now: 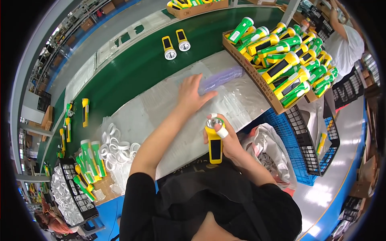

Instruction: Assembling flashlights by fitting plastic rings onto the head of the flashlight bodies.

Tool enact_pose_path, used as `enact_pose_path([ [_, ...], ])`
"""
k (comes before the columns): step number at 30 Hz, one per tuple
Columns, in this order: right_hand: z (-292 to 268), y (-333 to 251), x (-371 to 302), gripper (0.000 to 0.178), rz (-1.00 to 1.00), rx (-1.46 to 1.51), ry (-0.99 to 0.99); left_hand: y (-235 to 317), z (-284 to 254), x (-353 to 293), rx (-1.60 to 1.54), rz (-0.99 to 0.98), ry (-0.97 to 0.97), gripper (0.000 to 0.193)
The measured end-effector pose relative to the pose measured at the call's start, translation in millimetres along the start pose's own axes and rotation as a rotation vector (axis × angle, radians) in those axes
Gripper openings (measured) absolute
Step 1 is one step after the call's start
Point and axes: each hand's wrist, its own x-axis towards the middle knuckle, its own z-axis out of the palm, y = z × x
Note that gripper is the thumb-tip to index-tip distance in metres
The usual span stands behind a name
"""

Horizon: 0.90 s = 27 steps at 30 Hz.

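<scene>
My right hand (229, 138) is closed around a yellow flashlight (215, 146) with a dark panel on its handle and its clear lens end facing up. White tape wraps the thumb and a finger of that hand. My left hand (191, 94) reaches forward over the plastic-covered bench (165, 108), its fingers spread. Near its fingertips lies a long, translucent purple roll or stack (221, 79); whether they touch it I cannot tell. Loose white rings (116, 146) are heaped to the left of my left forearm.
A cardboard box (257, 78) heaped with green and yellow flashlights stands at the right. Beyond the bench, a green conveyor belt (136, 68) carries two flashlights (169, 48). More flashlights (89, 158) lie at left beside a black crate (76, 188). A blue crate (291, 140) is at lower right.
</scene>
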Motion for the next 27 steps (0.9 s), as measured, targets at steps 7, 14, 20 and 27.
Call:
enact_pose_path([
  [7, -16, -2, -2, 0.055, -0.007, 0.051, 0.006, -10, 53, 24, 0.097, 0.038, -0.08, 0.05],
  [14, -17, -1, 4, 0.06, 0.013, 0.067, -0.062, -22, 12, 0, 0.007, 0.022, -0.113, 0.047],
  [20, -6, 4, 7, 0.062, 0.031, 0.077, -0.098, -12, -15, -28, 0.349, 0.057, -0.161, 0.064],
  [27, 4, 6, 5, 0.064, 0.032, 0.047, -0.096, -13, -52, -38, 0.515, 0.056, -0.455, 0.083],
])
